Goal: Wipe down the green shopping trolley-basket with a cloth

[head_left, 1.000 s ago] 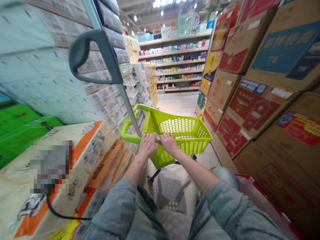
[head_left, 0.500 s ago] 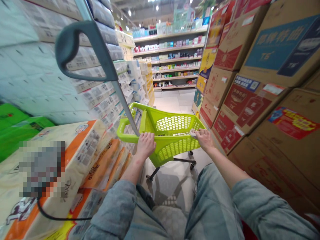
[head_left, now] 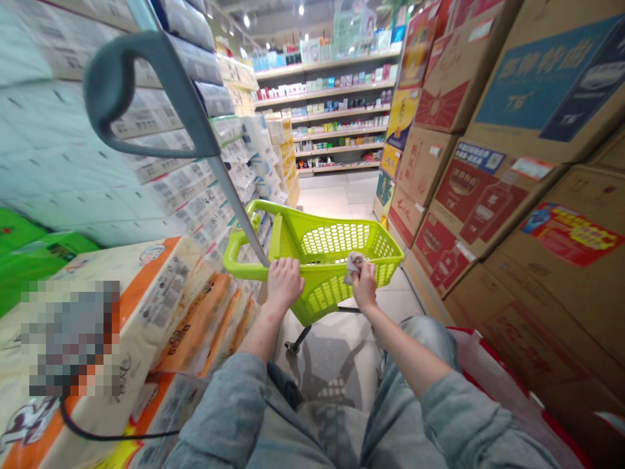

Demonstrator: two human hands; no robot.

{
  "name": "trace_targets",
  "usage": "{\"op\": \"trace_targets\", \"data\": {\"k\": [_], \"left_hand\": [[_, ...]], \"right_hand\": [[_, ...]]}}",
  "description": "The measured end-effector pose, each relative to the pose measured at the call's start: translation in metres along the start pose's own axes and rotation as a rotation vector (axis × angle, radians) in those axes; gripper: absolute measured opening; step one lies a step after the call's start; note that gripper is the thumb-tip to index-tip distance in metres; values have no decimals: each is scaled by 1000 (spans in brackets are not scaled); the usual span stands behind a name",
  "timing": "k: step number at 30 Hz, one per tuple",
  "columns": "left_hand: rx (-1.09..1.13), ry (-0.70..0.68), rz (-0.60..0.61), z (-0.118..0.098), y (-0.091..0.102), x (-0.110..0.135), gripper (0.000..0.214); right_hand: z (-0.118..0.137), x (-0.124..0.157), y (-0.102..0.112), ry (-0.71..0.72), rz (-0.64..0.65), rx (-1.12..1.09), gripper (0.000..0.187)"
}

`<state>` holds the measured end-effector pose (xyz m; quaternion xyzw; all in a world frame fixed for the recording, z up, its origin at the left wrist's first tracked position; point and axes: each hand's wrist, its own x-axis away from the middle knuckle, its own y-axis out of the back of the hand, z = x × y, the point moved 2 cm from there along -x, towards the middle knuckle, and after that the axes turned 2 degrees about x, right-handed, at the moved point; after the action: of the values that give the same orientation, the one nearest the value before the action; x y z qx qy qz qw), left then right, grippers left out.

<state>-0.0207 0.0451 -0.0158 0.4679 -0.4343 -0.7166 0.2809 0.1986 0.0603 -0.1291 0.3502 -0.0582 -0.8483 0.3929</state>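
A lime-green shopping cart (head_left: 322, 290) with a perforated plastic basket stands on the floor before my knees. My left hand (head_left: 284, 281) is closed over the near rim of the basket, close to the foot of a slanting grey pole (head_left: 239, 202). That pole carries a dark grey loop handle (head_left: 195, 98) at upper left. In my right hand (head_left: 365, 286) is a crumpled, soiled whitish cloth (head_left: 353, 264), held against the near rim right of the middle. The part of the cloth inside my fingers is hidden.
Cardboard cartons (head_left: 488, 195) are stacked along the right. Packs of tissue paper (head_left: 161, 293) rise on the left, with a pixelated object and a black cable on top. Shelves of small goods (head_left: 332, 107) stand at the back. A red-edged container (head_left: 508, 371) is by my right leg.
My right hand has moved left along the near rim with the cloth, from the far right corner toward the middle. The left hand keeps its place on the rim.
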Motion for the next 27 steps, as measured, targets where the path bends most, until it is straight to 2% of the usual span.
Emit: {"op": "trace_targets", "data": {"k": [3, 6, 8, 12, 14, 19, 22, 25, 27], "left_hand": [[-3, -2, 0, -1, 0, 0, 14], [-2, -11, -2, 0, 0, 0, 15], [4, -12, -4, 0, 0, 1, 14], [29, -4, -8, 1, 0, 1, 11], [39, -5, -7, 0, -1, 1, 11], [33, -8, -14, -2, -3, 1, 11], [66, 0, -19, -1, -3, 0, 11], [87, 5, -20, 1, -3, 0, 12], [75, 5, -19, 1, -3, 0, 11]], "right_hand": [[33, 19, -19, 100, 113, -92, 15], [41, 26, -19, 147, 176, -120, 18], [31, 25, -12, 89, 125, -112, 18], [0, 21, -3, -158, -96, -66, 20], [-3, 22, -9, -196, -108, -51, 20], [27, 33, -35, -76, 31, -90, 21], [38, 36, -38, 18, 114, -104, 23], [26, 29, -30, 101, 202, -74, 22], [8, 19, -19, 73, 181, -33, 20]]}}
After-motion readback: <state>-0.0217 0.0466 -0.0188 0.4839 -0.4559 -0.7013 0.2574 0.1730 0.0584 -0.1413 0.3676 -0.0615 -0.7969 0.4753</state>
